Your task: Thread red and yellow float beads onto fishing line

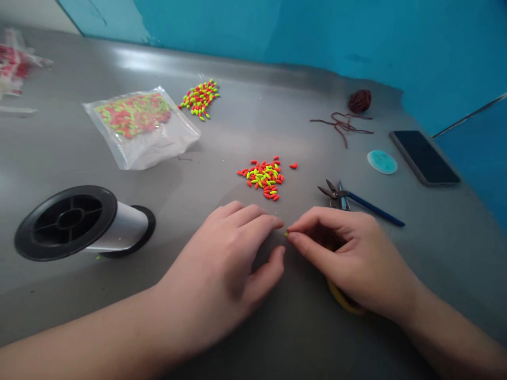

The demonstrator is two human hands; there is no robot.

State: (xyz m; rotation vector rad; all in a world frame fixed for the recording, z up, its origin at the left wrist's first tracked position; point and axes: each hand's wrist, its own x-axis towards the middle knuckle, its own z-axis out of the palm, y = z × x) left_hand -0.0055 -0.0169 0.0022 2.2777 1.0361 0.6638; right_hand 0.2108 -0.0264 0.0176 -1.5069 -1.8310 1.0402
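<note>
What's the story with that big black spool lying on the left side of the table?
It's a spool of clear monofilament line with two round black plastic flanges, the outer one open around a central hub. The wound line looks silvery white. The spool lies on its side on the gray table, outer flange facing left, apart from the person's left hand. Only the table touches it.

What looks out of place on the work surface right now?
One orange-red bead lies apart, to the right of the loose bead pile. A tiny yellow-green speck, possibly a stray bead, sits beside the base of the black-flanged spool. Nothing looks damaged.
</note>
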